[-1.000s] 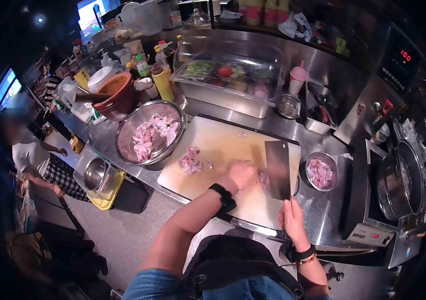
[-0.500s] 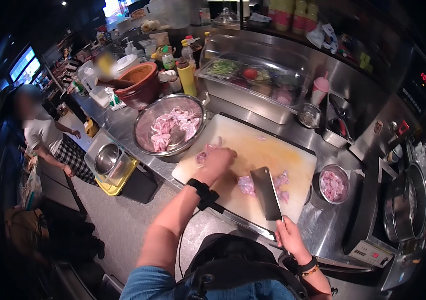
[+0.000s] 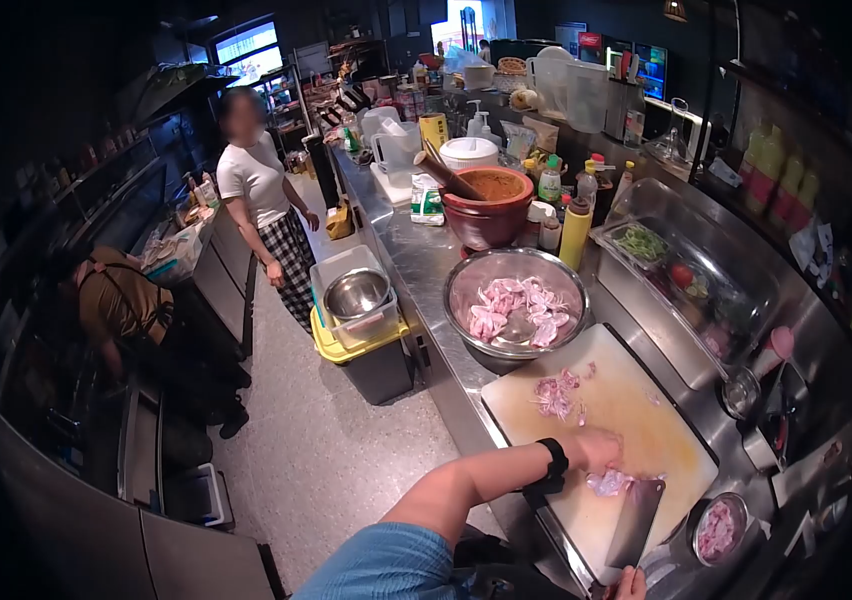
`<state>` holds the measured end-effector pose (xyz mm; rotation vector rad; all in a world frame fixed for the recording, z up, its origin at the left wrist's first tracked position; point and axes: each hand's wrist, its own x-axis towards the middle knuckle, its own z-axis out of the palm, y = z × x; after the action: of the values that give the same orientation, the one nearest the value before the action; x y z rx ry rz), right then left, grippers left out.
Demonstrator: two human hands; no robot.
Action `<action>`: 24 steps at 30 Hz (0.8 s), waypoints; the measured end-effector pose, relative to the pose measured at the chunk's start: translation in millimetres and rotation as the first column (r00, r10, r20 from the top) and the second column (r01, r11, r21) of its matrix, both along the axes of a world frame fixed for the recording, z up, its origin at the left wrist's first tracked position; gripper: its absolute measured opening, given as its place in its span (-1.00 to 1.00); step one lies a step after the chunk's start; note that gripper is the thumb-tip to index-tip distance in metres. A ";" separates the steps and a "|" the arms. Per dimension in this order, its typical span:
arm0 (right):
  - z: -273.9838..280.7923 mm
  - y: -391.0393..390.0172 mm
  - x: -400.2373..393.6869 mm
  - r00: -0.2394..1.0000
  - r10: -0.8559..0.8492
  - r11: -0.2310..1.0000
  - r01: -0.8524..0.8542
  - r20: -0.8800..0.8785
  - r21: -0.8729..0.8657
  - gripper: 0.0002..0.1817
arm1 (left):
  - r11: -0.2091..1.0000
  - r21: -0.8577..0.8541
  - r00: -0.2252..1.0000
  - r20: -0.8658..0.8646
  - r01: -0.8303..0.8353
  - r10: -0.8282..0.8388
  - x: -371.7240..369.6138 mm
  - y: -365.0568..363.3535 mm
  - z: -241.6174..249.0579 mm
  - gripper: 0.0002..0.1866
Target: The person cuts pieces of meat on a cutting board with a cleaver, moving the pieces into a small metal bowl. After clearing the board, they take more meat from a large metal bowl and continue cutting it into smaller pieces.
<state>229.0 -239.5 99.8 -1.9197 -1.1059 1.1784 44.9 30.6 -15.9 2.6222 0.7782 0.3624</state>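
Observation:
My right hand (image 3: 629,584), at the lower edge of the view, is closed round the handle of a cleaver (image 3: 636,524). Its broad blade rests over the white cutting board (image 3: 681,435). Just beyond the blade lies a piece of raw pink meat (image 3: 606,484). My left hand (image 3: 598,450) is low over the board, right beside that piece; its fingers are turned away and blurred, so their grip is hidden. Small raw scraps (image 3: 556,394) are heaped on the board's far left part. A steel bowl (image 3: 456,312) behind the board holds larger raw pieces (image 3: 521,308).
A smaller bowl of cut meat (image 3: 718,530) stands right of the board. Behind are a red-brown mortar (image 3: 486,222), a yellow bottle (image 3: 574,235) and a clear-lidded steel container (image 3: 686,340). A bin (image 3: 371,375) stands left of the counter. Two people (image 3: 261,190) are on the left.
The view has swung to the left. My left hand has come away from the scraps on the left and moved over to the meat beside the cleaver. The right hand keeps the cleaver.

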 end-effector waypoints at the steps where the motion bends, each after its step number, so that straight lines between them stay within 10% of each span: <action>1: -0.4 1.5 1.1 1.000 -0.019 0.999 0.018 -0.025 -0.048 -0.60 | 0.999 0.035 1.000 -0.030 -0.008 0.010 0.0 -5.4 4.4 -0.88; 8: -51.6 4.3 27.1 0.987 -0.039 0.999 0.035 -0.159 -0.027 -0.72 | 0.971 -0.221 0.928 0.336 -0.085 0.158 -18.3 -31.2 -7.4 -0.77; 12: -57.9 8.8 32.5 0.997 0.047 0.999 -0.047 -0.058 0.002 -0.73 | 0.972 -0.071 0.972 0.057 -0.224 0.228 -19.7 -48.6 13.7 -0.83; 24: -29.1 77.0 10.2 0.872 0.384 0.910 -0.412 0.304 0.033 -0.56 | 0.879 -0.054 0.876 0.076 -0.473 0.476 -31.1 -90.2 35.4 -0.85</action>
<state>239.1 -162.5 70.7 -1.8826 -1.7554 1.0391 13.8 -59.5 19.5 2.3363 1.3864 0.5860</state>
